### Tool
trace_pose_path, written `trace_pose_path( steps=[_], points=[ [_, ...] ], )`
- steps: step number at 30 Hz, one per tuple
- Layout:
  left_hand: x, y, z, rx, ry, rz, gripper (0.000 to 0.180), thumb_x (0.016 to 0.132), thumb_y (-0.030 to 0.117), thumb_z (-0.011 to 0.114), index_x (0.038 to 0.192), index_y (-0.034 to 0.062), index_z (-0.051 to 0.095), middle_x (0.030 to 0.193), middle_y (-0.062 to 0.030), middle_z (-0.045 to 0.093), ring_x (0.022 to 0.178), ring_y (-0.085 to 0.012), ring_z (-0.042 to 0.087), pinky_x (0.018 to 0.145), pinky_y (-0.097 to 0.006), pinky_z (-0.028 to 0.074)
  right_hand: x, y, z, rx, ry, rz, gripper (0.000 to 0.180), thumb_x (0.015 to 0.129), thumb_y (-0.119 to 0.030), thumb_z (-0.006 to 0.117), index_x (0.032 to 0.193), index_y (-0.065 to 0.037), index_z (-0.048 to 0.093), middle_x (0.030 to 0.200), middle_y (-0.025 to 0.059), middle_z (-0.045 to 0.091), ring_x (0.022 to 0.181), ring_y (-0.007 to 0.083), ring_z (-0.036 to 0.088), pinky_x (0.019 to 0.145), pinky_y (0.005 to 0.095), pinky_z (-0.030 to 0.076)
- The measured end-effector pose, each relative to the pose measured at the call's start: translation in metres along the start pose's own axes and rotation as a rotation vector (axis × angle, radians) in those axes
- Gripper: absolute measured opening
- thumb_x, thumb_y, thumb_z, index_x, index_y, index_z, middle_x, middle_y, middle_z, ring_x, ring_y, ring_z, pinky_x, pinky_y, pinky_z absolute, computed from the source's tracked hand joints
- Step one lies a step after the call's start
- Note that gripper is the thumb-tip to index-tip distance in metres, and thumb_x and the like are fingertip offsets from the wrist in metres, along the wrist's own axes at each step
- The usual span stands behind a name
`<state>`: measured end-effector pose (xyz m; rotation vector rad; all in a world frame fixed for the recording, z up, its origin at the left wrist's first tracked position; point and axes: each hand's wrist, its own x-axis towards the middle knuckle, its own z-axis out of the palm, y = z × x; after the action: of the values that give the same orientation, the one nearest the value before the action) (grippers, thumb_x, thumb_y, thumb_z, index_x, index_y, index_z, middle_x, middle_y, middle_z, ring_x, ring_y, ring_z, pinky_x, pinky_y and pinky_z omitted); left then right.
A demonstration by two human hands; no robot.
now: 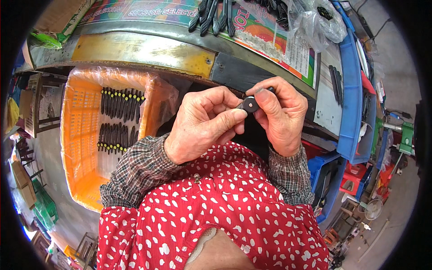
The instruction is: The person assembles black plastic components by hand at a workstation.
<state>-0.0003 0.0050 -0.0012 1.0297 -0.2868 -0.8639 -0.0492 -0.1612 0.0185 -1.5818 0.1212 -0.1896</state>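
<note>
L hand point(193, 123) pinches a small black part point(250, 105) btwn thumb & forefinger; R hand point(284, 114) pinches its other side, thumb vs. fingers. Part's held up by the table's point(139, 50) near edge, round end showing (pale dot in its middle). Orange basket point(80, 139) on L has 2 rows of black pieces point(120, 104) w/ yellow-green dots; blue bin point(352, 103) at R, black sticks point(208, 18) up top.

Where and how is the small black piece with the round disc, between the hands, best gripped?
Probably pinch the black piece at its disc's rim from the left, where the left hand has its thumb and fingertips: the round face is turned toward the camera, and the right hand crowds the other side.
</note>
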Motion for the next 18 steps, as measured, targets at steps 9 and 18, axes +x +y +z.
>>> trace_pose_path(
  steps=[9, 18],
  points=[
    [0.001, -0.001, 0.004, 0.084, 0.13, 0.057, 0.008, 0.088, 0.005, 0.059, 0.089, -0.0019, 0.058, 0.067, -0.0023, 0.06, 0.053, -0.0023, 0.05, 0.045, -0.016, 0.038, -0.002, -0.01, 0.001, 0.019, -0.072, 0.139, 0.014, 0.084, -0.001, 0.063, 0.097, 0.004, 0.059, 0.075, 0.0006, 0.059, 0.058, 0.0014, 0.05, 0.048, 0.0147, 0.04],
    [0.001, -0.005, -0.001, 0.21, 0.116, 0.079, 0.01, 0.091, 0.006, 0.057, 0.096, -0.0015, 0.056, 0.073, -0.0051, 0.062, 0.054, -0.0046, 0.051, 0.045, -0.016, 0.038, -0.003, -0.002, 0.006, -0.03, -0.018, 0.107, 0.013, 0.083, 0.001, 0.062, 0.095, 0.003, 0.058, 0.077, -0.0005, 0.058, 0.064, 0.0017, 0.054, 0.054, 0.0155, 0.046]
  ],
)
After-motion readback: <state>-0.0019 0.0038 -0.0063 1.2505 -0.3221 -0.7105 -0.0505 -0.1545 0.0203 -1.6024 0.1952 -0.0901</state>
